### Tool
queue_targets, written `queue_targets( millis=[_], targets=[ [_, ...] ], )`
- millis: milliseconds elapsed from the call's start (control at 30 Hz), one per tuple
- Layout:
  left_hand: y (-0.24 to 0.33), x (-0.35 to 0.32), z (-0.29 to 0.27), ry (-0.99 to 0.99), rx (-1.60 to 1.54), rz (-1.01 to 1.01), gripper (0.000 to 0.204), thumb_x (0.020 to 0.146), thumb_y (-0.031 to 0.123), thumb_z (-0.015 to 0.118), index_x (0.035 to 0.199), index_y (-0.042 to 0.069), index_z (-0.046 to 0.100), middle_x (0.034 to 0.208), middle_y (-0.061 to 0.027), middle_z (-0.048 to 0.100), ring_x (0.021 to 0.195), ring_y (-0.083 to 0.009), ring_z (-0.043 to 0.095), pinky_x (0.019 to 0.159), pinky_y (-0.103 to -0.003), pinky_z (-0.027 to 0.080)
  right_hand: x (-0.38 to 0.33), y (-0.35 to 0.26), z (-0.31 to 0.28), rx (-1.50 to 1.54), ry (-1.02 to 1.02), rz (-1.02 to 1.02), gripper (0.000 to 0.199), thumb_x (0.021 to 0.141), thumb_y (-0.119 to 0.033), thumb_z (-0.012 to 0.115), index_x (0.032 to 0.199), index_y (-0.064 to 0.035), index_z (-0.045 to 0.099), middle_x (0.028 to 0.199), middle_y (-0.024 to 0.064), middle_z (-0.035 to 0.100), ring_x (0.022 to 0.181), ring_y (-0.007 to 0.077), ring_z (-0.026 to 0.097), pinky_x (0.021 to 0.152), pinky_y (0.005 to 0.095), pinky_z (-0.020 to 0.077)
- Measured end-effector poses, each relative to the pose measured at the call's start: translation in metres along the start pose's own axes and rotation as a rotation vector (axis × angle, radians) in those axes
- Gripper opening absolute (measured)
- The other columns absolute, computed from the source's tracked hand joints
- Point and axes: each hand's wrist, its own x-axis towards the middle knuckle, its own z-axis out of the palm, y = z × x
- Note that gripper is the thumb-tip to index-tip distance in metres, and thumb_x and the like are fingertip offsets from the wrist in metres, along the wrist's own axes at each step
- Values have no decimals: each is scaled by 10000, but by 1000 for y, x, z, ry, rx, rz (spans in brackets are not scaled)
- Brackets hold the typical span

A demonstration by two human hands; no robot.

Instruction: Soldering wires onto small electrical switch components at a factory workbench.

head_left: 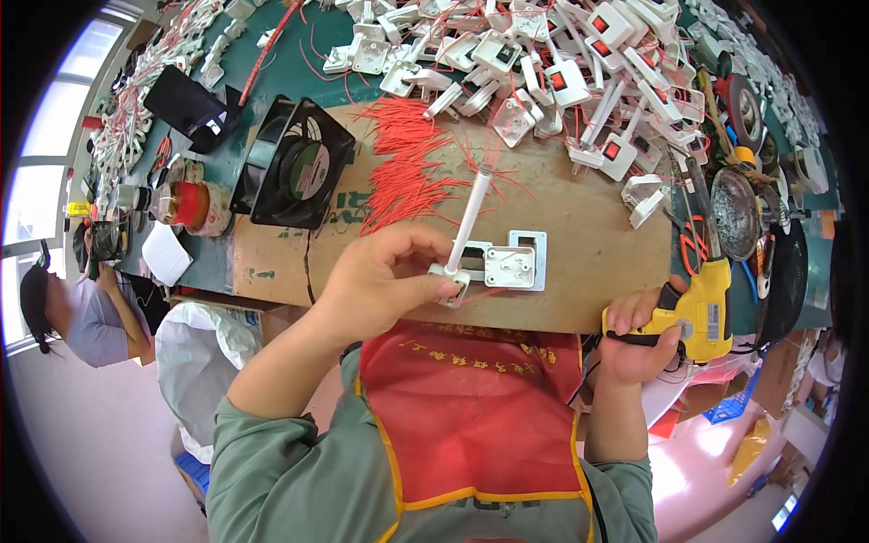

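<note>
So the bit that matters here is the small white plastic piece (450, 285) with the long white tube (471, 217) sticking up out of it at a lean, pinched between thumb and fingers of the left hand (389, 276) over the brown board (602, 226) on the table (258, 59). It's at the left side of the flat metal plate (540, 262) that has a shallow white box (510, 268) sitting in it. Can't honestly tell if the piece touches the plate, the fingers cover too much. My guess is it's light and stiff, a bit slick like most smooth plastic, and the tube would make it top-heavy. I'd grab it low by the chunky end like this, not by the tube, which would act like a lever and might stress the joint. Thin red wire (484, 295) is the soft, fragile bit, so keep it out from under your thumb. The right hand (638, 335) is wrapped around the handle of a yellow power tool (711, 312), off at the board's right edge. That one looks way heavier, so a full-fist grip makes sense.
</note>
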Motion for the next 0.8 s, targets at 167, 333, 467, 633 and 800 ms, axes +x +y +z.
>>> queue_targets(
  millis=[167, 333, 467, 633, 800],
  targets=[
    [-3, 10, 6, 6, 171, 130, 266, 845, -45, 701, 1078, -20, 574, 1065, -82, 635, 953, -158, 633, 868, -312, 523, 0, 2, 0, 18, -33, -11, 660, 932, -497, 566, 1360, -32, 375, 741, 25, 449, 561, 133, 441, 518, 289, 392],
    [-1, 17, 5, 47, 267, 151, 269, 851, -37, 697, 1085, -8, 568, 1066, -71, 632, 986, -146, 626, 861, -299, 523, 0, 2, 1, 18, -41, -12, 655, 932, -492, 571, 1355, -30, 380, 738, 27, 448, 561, 136, 442, 521, 291, 394],
    [4, 19, 9, 80, 304, 88, 257, 842, -43, 698, 1055, -1, 561, 1051, -72, 640, 986, -142, 632, 840, -300, 533, 1, 2, 3, 4, -32, -18, 646, 932, -485, 573, 1351, -31, 385, 728, 28, 447, 557, 137, 441, 523, 292, 395],
    [2, 22, 8, 78, 442, 105, 285, 829, -29, 712, 1076, 20, 579, 1023, -73, 659, 945, -136, 639, 807, -287, 533, 1, 1, 2, 13, -30, -11, 636, 933, -480, 571, 1347, -33, 389, 724, 27, 447, 560, 138, 442, 525, 293, 395],
    [8, 21, 12, 157, 669, 175, 435, 773, 38, 779, 1160, 24, 579, 1045, -96, 664, 942, -162, 643, 794, -293, 528, 1, 1, 0, 5, -38, -7, 641, 934, -484, 568, 1354, -34, 392, 731, 23, 449, 567, 134, 446, 528, 295, 396]
  ],
)
